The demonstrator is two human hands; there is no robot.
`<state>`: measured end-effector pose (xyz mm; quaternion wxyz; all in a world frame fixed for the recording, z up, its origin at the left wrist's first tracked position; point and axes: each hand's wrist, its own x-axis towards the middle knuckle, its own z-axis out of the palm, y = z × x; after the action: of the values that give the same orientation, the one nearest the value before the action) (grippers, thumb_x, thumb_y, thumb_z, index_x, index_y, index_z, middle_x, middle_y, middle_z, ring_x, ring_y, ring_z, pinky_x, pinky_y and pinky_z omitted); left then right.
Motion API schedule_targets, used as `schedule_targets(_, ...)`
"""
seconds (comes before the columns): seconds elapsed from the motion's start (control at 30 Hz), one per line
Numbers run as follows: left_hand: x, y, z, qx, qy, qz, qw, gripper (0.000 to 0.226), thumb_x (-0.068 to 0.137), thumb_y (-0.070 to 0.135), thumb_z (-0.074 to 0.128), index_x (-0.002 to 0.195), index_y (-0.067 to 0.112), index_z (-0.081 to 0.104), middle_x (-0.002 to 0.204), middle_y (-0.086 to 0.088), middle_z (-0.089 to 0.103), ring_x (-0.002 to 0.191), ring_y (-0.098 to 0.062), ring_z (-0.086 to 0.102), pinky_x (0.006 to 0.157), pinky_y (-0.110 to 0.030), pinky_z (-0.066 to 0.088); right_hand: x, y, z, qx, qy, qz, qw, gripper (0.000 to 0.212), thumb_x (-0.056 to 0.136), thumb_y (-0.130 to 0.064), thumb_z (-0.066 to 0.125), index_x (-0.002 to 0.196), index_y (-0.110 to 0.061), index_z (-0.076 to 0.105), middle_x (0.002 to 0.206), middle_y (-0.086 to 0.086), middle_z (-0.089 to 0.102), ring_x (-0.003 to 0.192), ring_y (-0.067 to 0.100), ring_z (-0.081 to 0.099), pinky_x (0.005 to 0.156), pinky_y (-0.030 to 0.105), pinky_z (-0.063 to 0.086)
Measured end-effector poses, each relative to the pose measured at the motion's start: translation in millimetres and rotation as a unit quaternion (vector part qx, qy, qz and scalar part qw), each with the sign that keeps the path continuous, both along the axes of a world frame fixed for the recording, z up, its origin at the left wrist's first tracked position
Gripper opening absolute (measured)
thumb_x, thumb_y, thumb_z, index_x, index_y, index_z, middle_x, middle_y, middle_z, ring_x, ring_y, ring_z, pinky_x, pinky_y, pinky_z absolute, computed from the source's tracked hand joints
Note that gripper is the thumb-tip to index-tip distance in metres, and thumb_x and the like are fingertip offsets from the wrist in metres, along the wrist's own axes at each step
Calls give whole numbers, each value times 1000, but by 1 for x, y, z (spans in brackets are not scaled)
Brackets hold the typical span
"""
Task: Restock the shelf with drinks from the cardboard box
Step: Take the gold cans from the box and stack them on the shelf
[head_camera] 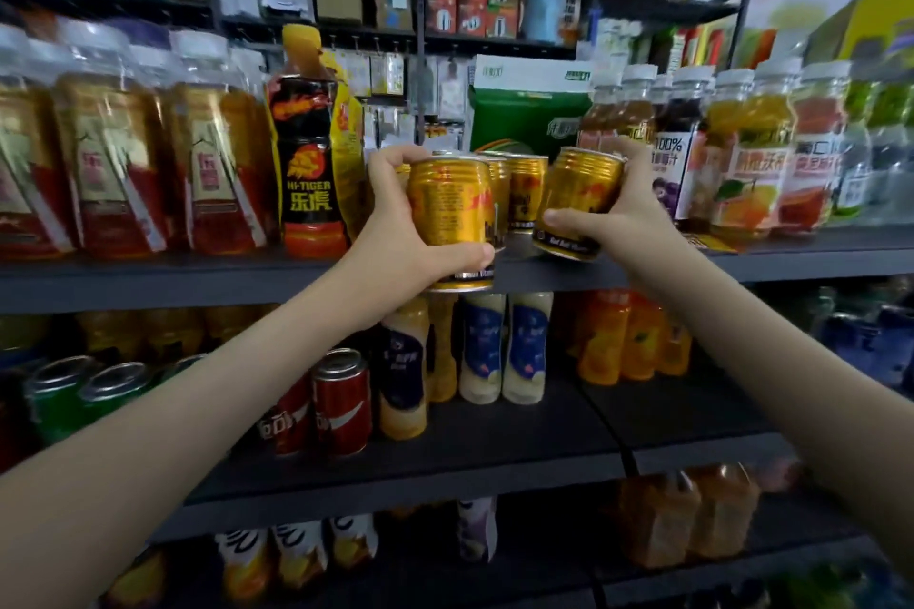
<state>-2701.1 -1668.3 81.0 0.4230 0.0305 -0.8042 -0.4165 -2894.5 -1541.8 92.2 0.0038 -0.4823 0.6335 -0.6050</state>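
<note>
Gripping a gold can (pixel 447 203) upright in the left hand (pixel 395 232), fingers curled round it, at the shelf edge (pixel 148 282). Clutching a second can (pixel 581 193), tilted, in the right hand (pixel 628 208). Between both hands, just behind: more gold cans (pixel 526 193), shelved

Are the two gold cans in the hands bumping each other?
Apart. The head view shows shelved cans in the gap between the left-hand can and right-hand can.

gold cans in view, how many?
4 gold cans: one in the left hand, one in the right hand, two on the shelf between them; more may hide behind.
</note>
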Motion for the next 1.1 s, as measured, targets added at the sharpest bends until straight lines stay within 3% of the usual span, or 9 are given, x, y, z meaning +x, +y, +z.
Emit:
schedule_targets(0.13, -23, 9, 1, 0, 46, 64, 997, 81, 71, 5, 79, 118, 33, 19, 117, 13, 34, 99, -5, 53, 74, -15, 53, -31, -27, 9, 50, 26, 71, 996, 97, 70, -10, 83, 141, -28, 19, 113, -9, 44, 99, 7, 55, 75, 18, 49)
schedule_targets(0.33, -51, 30, 6, 14, 90, 163, 982, 94, 66, 13, 84, 126, 36, 17, 136, -1, 28, 115, -14, 49, 83, -27, 54, -66, -40, 14, 125, 82, 173, 973, 103, 75, -12, 79, 145, -27, 5, 106, -21, 36, 93, 1, 53, 65, 7, 47)
schedule_targets(0.47, -63, 46, 15, -2, 113, 217, 970, 93, 59, 24, 82, 124, 36, 17, 136, -3, 27, 117, -19, 49, 87, -33, 55, -76, -45, 18, 163, 127, 202, 957, 112, 76, -22, 80, 149, -22, -5, 124, -9, 37, 107, 6, 51, 76, 14, 49)
schedule_targets(0.6, -76, 57, 35, -24, 106, 219, 970, 90, 70, 6, 81, 127, 32, 17, 131, -2, 31, 108, -11, 54, 79, -23, 55, -85, -40, 28, 198, 248, 106, 942, 123, 68, -49, 79, 152, -26, -8, 154, 9, 16, 141, 29, 23, 112, 49, 32)
schedule_targets(0.7, -88, 62, 53, -56, 82, 189, 977, 90, 71, 8, 81, 128, 33, 15, 130, 0, 33, 111, -13, 53, 76, -14, 53, -87, -12, 50, 98, 205, 193, 955, 121, 62, -56, 78, 150, -35, -3, 152, 2, 22, 137, 22, 32, 109, 45, 35)
schedule_targets(0.8, -108, 71, 69, -80, 31, 138, 987, 90, 76, 11, 78, 132, 33, 10, 116, 14, 35, 96, 0, 58, 71, -7, 49, -82, 18, 66, 78, 137, 339, 928, 112, 69, -41, 82, 143, -52, -2, 145, -7, 34, 124, 11, 51, 96, 32, 49)
schedule_targets(0.9, -132, 76, 76, -91, 3, 103, 990, 86, 84, 16, 71, 139, 29, 6, 116, 9, 41, 88, -1, 62, 72, -12, 52, -81, 25, 66, 57, 168, 319, 931, 110, 75, -10, 78, 145, -40, -2, 130, -7, 45, 107, 4, 62, 83, 22, 54)
schedule_targets(1.0, -141, 75, 87, -118, -45, 73, 989, 81, 93, 28, 56, 145, 29, -5, 137, -6, 38, 104, -6, 58, 81, -16, 51, -82, 27, 66, 11, 157, 271, 950, 101, 71, 1, 78, 140, -28, 11, 119, 0, 53, 101, 9, 65, 79, 27, 56)
schedule_targets(1.1, -140, 61, 93, -283, -150, 112, 941, 79, 96, 40, 45, 150, 27, -12, 157, -8, 19, 134, -15, 31, 105, -27, 29, -97, 26, 58, -4, 160, 213, 964, 92, 68, 5, 80, 129, -23, 18, 110, -4, 53, 92, 3, 66, 69, 16, 53)
